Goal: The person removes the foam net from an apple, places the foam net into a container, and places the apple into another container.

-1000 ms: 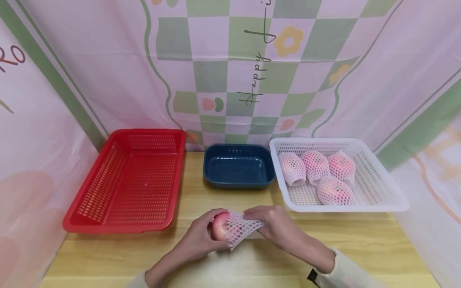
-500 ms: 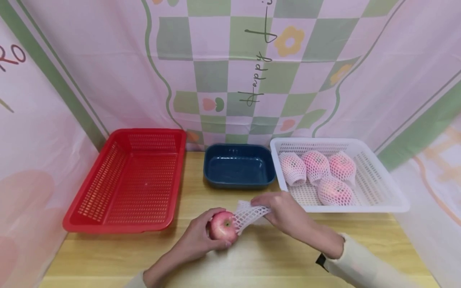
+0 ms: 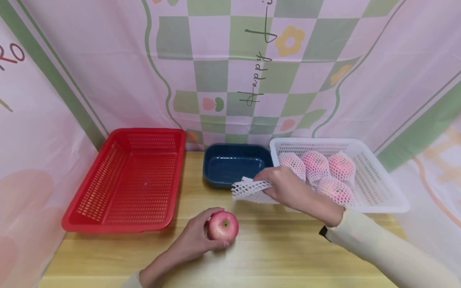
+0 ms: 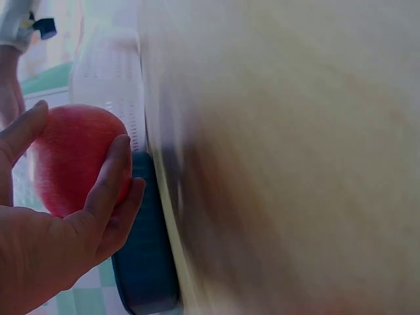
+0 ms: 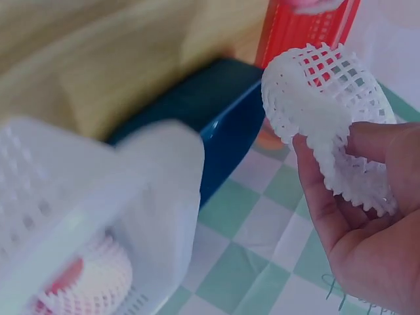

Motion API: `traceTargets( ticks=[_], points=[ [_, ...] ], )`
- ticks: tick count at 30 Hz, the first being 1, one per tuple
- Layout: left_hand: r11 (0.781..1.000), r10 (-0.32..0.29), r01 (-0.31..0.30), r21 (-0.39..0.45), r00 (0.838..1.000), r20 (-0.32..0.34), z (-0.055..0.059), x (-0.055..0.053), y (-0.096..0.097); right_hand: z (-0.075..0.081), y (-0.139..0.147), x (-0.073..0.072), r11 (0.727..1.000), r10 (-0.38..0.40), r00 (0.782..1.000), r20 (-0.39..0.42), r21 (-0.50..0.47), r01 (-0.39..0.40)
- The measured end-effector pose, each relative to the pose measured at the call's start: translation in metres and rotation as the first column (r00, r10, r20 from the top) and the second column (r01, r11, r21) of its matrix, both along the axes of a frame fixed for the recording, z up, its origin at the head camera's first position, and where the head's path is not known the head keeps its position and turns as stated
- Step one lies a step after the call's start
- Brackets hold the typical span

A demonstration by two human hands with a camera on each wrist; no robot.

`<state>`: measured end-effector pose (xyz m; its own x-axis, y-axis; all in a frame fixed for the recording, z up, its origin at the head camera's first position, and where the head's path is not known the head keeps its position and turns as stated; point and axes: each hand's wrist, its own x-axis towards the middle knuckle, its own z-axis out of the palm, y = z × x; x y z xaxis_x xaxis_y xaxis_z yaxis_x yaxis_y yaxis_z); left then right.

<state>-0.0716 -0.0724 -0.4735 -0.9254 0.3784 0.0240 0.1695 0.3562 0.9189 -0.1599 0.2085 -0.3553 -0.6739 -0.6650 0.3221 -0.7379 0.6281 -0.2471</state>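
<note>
A bare red apple (image 3: 224,226) is gripped from its left side by my left hand (image 3: 196,236), low over the front middle of the table. In the left wrist view the thumb and fingers curl round the apple (image 4: 79,157). My right hand (image 3: 288,188) pinches a white foam net sleeve (image 3: 248,189) between thumb and fingers, just in front of the dark blue basin (image 3: 234,185). In the right wrist view the foam net sleeve (image 5: 315,105) hangs limp with nothing inside it. Part of the white basket is hidden behind my right hand.
To the left stands a red basket (image 3: 173,188) with slotted walls. At the right, a white basket (image 3: 381,176) holds several net-wrapped apples (image 3: 316,163). A patterned cloth (image 3: 248,76) hangs close behind the containers.
The foam net sleeve has come off the apple. My right hand has carried it up, away from the apple, to the basin's front edge. My left hand stays almost in place with the apple.
</note>
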Motion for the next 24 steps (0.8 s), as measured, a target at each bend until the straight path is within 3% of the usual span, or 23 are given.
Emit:
traceTargets(
  ticks=[4, 11, 18, 24],
  points=[
    [1.000, -0.003, 0.003, -0.007, 1.000, -0.005, 0.006, 0.001, -0.002, 0.009, -0.002, -0.017, 0.999, -0.022, 1.000, 0.018, 0.036, 0.022],
    [0.999, -0.025, 0.027, -0.028, 0.998, 0.049, 0.026, 0.002, -0.009, 0.018, -0.008, -0.050, 0.990, -0.052, 0.997, 0.065, 0.135, 0.043],
    [0.999, -0.051, 0.052, -0.009, 0.998, 0.027, 0.048, 0.005, -0.016, 0.013, -0.014, -0.079, 0.969, -0.122, 0.979, 0.165, 0.233, 0.081],
    [0.998, -0.051, 0.050, 0.027, 0.996, 0.073, 0.069, 0.004, -0.026, 0.002, -0.017, -0.095, 0.952, -0.135, 0.979, 0.153, 0.295, 0.085]
  ],
)
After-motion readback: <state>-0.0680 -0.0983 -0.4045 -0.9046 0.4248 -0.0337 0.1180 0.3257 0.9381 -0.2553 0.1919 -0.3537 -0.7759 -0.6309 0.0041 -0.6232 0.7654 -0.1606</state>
